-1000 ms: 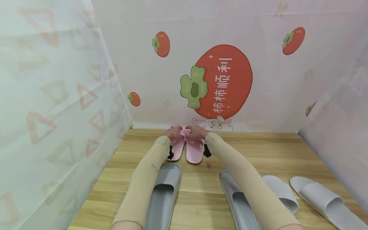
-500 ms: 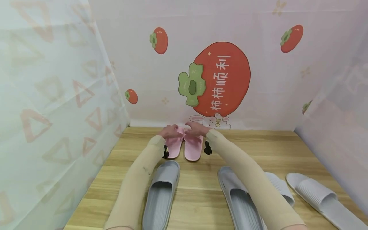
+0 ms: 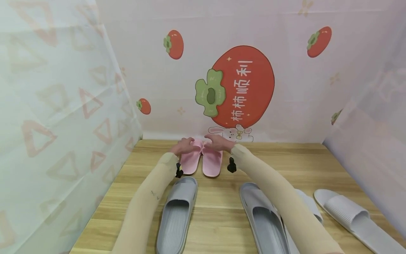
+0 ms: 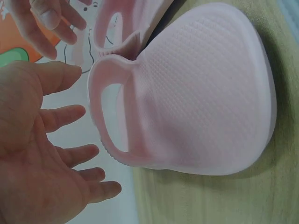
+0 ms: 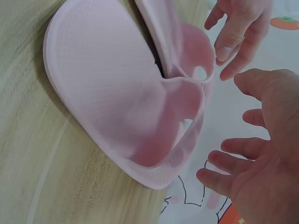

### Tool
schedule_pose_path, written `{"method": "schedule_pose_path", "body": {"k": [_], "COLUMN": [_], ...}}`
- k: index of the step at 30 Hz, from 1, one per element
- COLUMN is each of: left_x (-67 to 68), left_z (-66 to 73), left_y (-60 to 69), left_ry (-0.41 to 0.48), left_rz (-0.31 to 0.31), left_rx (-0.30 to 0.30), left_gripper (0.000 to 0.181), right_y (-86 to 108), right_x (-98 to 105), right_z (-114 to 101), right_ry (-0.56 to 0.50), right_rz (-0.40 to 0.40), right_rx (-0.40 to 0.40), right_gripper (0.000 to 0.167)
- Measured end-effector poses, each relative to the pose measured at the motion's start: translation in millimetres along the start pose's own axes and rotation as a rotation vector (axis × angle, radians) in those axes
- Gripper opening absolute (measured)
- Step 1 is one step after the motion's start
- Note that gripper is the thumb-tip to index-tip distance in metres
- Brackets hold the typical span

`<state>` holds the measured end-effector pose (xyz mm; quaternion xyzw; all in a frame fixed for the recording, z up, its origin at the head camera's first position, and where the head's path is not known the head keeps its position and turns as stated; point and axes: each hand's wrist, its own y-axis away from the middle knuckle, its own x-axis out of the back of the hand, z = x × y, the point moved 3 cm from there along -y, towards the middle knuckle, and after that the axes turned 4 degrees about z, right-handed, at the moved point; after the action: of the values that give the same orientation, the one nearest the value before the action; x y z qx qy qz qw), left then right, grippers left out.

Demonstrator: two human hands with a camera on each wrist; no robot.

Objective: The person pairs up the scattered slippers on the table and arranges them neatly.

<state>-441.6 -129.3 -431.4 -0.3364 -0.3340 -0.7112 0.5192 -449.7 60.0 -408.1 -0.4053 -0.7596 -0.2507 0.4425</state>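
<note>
Two pink slippers, the left one (image 3: 190,164) and the right one (image 3: 211,165), lie side by side at the back of the wooden surface, their straps touching. The left hand (image 3: 184,146) is over the outer side of the left slipper's strap; in the left wrist view that hand (image 4: 51,144) has its fingers spread, apart from the pink strap (image 4: 98,102). The right hand (image 3: 219,143) hovers above the right slipper's strap. Seen from the right wrist, this hand (image 5: 266,158) holds nothing, its spread fingers a small gap away from the strap (image 5: 189,140).
Nearer the front lie a grey slipper (image 3: 172,225) on the left and another (image 3: 269,233) partly under the right sleeve. Two pale ribbed slippers, one (image 3: 307,204) partly covered by the sleeve and one (image 3: 345,211), lie at the right. Printed cloth walls (image 3: 152,70) enclose the back and sides.
Both hands have come off the pink slippers and moved apart, the left hand to the left, the right hand slightly right. The view has shifted a little.
</note>
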Motion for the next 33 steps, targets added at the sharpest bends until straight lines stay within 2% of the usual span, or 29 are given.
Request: {"method": "schedule_pose_path", "body": {"k": [6,10,14,22,27,33], "left_x": [1.0,0.6,-0.2,1.6,2.6,2.0], "left_z": [9.3,13.4,18.3,36.4,42.2,42.1], "left_y": [4.7,9.0,14.2,27.7,35.1,39.6], "left_ry": [-0.052,-0.059,-0.077,-0.146,-0.134,-0.119], "left_rz": [0.022,0.012,0.017,0.07,0.08,0.081], "left_rx": [-0.061,-0.066,-0.088,-0.181,-0.164,-0.151], "left_gripper": [0.067,0.066,0.063,0.059,0.059,0.059], "right_y": [7.1,12.3,19.3,31.9,39.5,48.7], "right_x": [5.0,6.9,8.5,10.1,10.5,11.6], "right_z": [-0.3,-2.6,-4.3,-3.4,-1.5,-2.4], "right_ry": [0.018,0.02,0.009,0.001,-0.037,-0.035], "right_rz": [0.021,0.014,-0.003,0.017,0.032,0.026], "right_rx": [0.052,0.068,0.057,0.03,0.028,-0.002], "right_gripper": [0.063,0.065,0.071,0.079,0.082,0.089]}}
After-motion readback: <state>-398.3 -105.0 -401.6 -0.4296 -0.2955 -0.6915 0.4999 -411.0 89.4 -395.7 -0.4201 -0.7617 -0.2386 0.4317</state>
